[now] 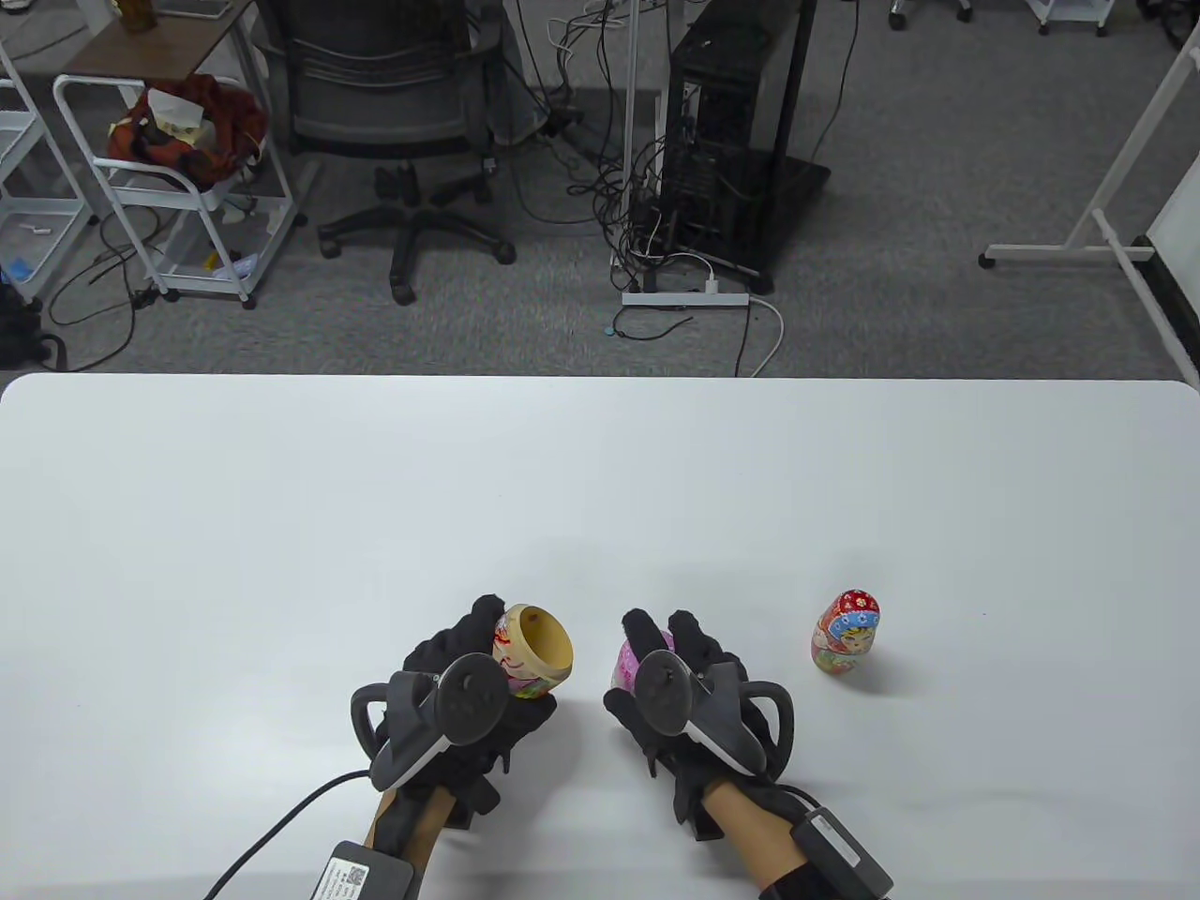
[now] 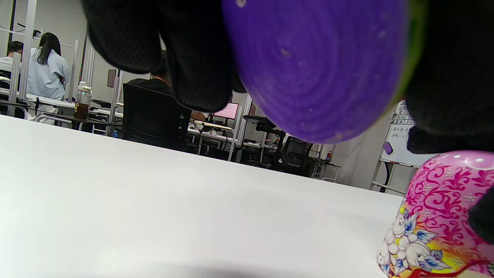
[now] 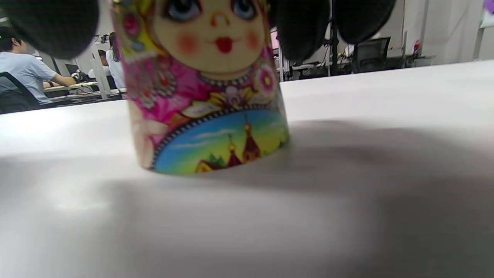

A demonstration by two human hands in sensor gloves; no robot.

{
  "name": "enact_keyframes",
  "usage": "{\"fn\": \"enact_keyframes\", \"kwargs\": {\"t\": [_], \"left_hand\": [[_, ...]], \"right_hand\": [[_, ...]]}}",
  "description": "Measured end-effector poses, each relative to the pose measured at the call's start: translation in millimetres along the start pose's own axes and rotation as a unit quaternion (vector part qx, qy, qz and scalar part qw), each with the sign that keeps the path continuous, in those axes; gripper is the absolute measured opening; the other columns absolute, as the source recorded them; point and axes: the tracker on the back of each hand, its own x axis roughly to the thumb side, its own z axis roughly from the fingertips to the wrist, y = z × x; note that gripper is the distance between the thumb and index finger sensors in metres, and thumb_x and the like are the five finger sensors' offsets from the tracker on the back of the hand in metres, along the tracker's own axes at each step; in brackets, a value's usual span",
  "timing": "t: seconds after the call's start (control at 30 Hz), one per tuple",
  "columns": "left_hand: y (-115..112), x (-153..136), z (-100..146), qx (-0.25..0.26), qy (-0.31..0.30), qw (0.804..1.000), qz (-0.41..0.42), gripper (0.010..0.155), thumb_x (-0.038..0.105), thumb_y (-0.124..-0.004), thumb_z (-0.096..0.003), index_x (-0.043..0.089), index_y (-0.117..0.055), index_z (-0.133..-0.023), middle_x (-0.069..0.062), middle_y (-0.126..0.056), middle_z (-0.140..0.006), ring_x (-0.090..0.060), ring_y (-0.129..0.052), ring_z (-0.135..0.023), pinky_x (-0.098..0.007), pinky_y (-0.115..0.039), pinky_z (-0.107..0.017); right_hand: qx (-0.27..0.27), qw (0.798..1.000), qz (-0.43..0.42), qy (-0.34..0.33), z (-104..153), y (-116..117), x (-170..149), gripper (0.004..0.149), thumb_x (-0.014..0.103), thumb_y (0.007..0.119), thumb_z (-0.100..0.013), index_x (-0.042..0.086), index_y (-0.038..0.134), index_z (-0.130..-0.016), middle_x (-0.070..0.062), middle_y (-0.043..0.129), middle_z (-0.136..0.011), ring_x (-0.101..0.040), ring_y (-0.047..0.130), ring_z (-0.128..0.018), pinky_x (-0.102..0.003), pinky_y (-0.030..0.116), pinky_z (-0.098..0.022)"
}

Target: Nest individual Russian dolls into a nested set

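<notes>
My left hand (image 1: pixel 473 670) grips the lower half of a large doll (image 1: pixel 536 653) just above the table, tilted so its bare wooden hollow faces up and right. In the left wrist view its purple base (image 2: pixel 316 65) fills the top, with gloved fingers (image 2: pixel 193 58) curled round it. My right hand (image 1: pixel 667 656) holds the pink upper half (image 1: pixel 630 664), which stands rim-down on the table; its painted face (image 3: pixel 210 34) shows between the fingers (image 3: pixel 305 27). The pink half (image 2: pixel 436 216) lies just right of the lower half. A small red doll (image 1: pixel 846 634) stands whole to the right, apart from both hands.
The white table (image 1: pixel 600 487) stretches bare beyond the hands to its far edge. Behind it on the floor are an office chair (image 1: pixel 394 122), a computer tower (image 1: pixel 722 141) with cables, and a wire cart (image 1: pixel 178 178).
</notes>
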Motion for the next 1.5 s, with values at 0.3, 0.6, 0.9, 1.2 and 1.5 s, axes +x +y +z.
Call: {"fn": "enact_keyframes", "kwargs": {"t": [0.3, 0.6, 0.9, 1.2, 1.5], "left_hand": [[-1.2, 1.7, 0.8, 0.0, -0.005, 1.0, 0.003, 0.116, 0.077, -0.092, -0.027, 0.017, -0.033, -0.107, -0.004, -0.071, -0.105, -0.027, -0.088, -0.089, -0.056, -0.071, -0.068], [-2.3, 4.9, 1.9, -0.007, -0.013, 1.0, 0.003, 0.116, 0.077, -0.091, -0.0271, 0.018, -0.033, -0.107, -0.004, -0.071, -0.105, -0.027, -0.087, -0.09, -0.057, -0.07, -0.069], [-4.3, 6.9, 2.9, -0.015, -0.017, 1.0, 0.001, 0.116, 0.077, -0.091, -0.0272, 0.018, -0.033, -0.108, -0.004, -0.071, -0.105, -0.027, -0.087, -0.09, -0.057, -0.069, -0.069], [-4.6, 8.5, 3.8, -0.019, -0.019, 1.0, 0.004, 0.116, 0.077, -0.091, -0.0272, 0.018, -0.032, -0.108, -0.004, -0.071, -0.105, -0.027, -0.086, -0.09, -0.057, -0.069, -0.069], [-7.4, 12.7, 1.7, -0.025, -0.028, 0.999, -0.005, 0.116, 0.077, -0.09, -0.0272, 0.018, -0.033, -0.108, -0.005, -0.071, -0.104, -0.026, -0.087, -0.088, -0.057, -0.069, -0.069]], "right_hand": [[-0.139, 0.986, -0.006, 0.093, -2.2, -56.9, -41.8, 0.072, 0.065, 0.069, -0.046, 0.046, 0.028, -0.103, -0.006, 0.019, -0.116, -0.039, 0.025, -0.109, -0.063, 0.032, -0.077], [-0.081, 0.962, 0.042, 0.256, -11.7, -42.5, -103.6, 0.07, 0.065, 0.067, -0.047, 0.052, 0.025, -0.101, -0.009, 0.006, -0.115, -0.045, 0.017, -0.107, -0.064, 0.029, -0.076], [-0.117, 0.947, 0.03, 0.299, -12.6, -41.3, -126.9, 0.051, 0.042, 0.07, -0.052, 0.042, 0.05, -0.099, -0.001, 0.029, -0.114, -0.032, 0.045, -0.105, -0.045, 0.057, -0.078], [-0.125, 0.948, -0.045, 0.289, -11.2, -42.6, -143.0, 0.053, 0.037, 0.079, -0.049, 0.044, 0.054, -0.095, -0.002, 0.041, -0.111, -0.037, 0.064, -0.098, -0.046, 0.07, -0.072], [-0.174, 0.923, -0.3, 0.166, -1.5, -73.3, -127.5, 0.057, 0.037, 0.078, -0.049, 0.036, 0.049, -0.098, -0.006, 0.042, -0.109, -0.038, 0.066, -0.095, -0.047, 0.072, -0.069]]}}
